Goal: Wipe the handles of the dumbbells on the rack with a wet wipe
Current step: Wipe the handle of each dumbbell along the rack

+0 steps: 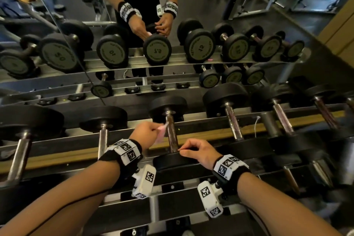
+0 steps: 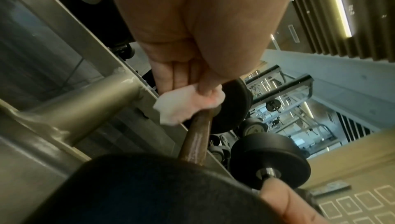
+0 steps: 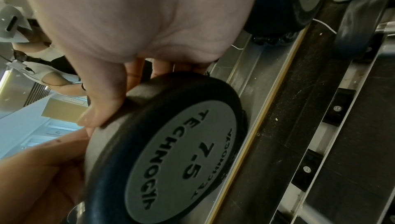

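left hand (image 1: pixel 146 133) pinches wet wipe (image 1: pixel 160 133) beside handle (image 1: pixel 171 134); right hand (image 1: pixel 199 152) steadies dumbbell head (image 3: pixel 171 151), fingers curled over it. wrap wipe round, stroke full length.

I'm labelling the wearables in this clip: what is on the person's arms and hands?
Both forearms are bare, no sleeves or gloves. Each wrist wears a black band ringed with white blocks printed with black square markers. A white camera housing with similar markers hangs below the left wrist, another below the right. A thin black cable runs along the left forearm.
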`<state>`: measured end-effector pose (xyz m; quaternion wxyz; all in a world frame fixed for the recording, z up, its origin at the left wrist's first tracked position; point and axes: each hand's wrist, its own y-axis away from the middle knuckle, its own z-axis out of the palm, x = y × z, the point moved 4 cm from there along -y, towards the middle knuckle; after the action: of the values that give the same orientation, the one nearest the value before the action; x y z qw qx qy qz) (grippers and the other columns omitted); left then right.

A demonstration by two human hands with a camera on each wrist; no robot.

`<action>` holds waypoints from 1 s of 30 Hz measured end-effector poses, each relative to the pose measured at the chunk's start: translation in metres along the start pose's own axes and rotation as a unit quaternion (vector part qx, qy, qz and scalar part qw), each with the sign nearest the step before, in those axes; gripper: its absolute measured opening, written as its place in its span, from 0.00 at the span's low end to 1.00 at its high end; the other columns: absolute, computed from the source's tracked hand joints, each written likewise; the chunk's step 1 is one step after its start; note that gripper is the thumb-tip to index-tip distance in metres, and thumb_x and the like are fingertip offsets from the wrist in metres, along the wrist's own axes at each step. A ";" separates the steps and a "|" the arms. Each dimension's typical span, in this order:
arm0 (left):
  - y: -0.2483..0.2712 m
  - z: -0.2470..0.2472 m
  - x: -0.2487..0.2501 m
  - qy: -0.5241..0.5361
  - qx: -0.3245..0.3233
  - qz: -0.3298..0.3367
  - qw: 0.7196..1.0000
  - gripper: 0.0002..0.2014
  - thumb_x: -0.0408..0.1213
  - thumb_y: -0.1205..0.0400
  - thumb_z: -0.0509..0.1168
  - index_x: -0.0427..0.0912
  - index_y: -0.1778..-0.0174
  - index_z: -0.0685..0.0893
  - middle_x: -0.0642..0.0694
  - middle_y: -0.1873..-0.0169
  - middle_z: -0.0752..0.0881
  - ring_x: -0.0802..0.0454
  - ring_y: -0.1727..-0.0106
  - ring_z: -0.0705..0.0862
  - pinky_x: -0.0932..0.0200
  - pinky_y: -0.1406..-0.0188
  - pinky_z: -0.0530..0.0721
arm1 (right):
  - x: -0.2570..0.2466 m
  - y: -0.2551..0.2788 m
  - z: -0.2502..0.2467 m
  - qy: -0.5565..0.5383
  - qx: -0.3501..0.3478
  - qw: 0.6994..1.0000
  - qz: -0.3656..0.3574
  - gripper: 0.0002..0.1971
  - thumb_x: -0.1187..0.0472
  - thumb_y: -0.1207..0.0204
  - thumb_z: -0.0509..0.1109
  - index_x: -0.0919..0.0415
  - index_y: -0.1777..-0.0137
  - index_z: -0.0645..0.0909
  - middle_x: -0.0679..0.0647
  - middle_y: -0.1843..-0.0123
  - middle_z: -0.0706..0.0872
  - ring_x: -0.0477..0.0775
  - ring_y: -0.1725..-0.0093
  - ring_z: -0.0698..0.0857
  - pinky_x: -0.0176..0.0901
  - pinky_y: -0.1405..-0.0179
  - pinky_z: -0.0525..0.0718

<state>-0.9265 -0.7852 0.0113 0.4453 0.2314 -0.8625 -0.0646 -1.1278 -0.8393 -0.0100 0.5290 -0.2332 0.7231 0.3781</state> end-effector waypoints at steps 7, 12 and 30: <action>-0.014 0.012 0.011 -0.057 0.033 0.011 0.998 0.16 0.37 0.12 0.59 0.55 0.32 0.85 0.48 0.48 0.89 0.48 0.46 0.87 0.53 0.42 0.83 | 0.005 -0.002 -0.002 -0.009 -0.001 1.000 0.008 0.04 0.62 0.24 0.76 0.61 0.53 0.87 0.37 0.61 0.89 0.34 0.56 0.86 0.20 0.58 0.78; -0.023 0.016 0.007 -0.120 -0.024 0.047 0.991 0.15 0.36 0.12 0.59 0.51 0.35 0.86 0.48 0.40 0.87 0.48 0.36 0.84 0.61 0.36 0.74 | 0.008 -0.003 -0.003 -0.012 0.005 1.000 0.017 0.04 0.61 0.25 0.76 0.60 0.53 0.87 0.38 0.60 0.89 0.35 0.55 0.86 0.21 0.57 0.79; 0.023 0.012 -0.004 -0.126 -0.181 0.063 0.973 0.16 0.39 0.12 0.61 0.55 0.31 0.85 0.50 0.36 0.88 0.52 0.37 0.85 0.52 0.31 0.81 | 0.006 0.000 0.000 -0.018 0.018 0.999 0.027 0.09 0.61 0.25 0.76 0.66 0.50 0.86 0.53 0.52 0.90 0.48 0.50 0.88 0.34 0.50 0.84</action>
<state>-0.9422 -0.7636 0.0082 0.3712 0.0827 -0.8983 -0.2201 -1.1302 -0.8390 -0.0156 0.5357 -0.1966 0.7262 0.3835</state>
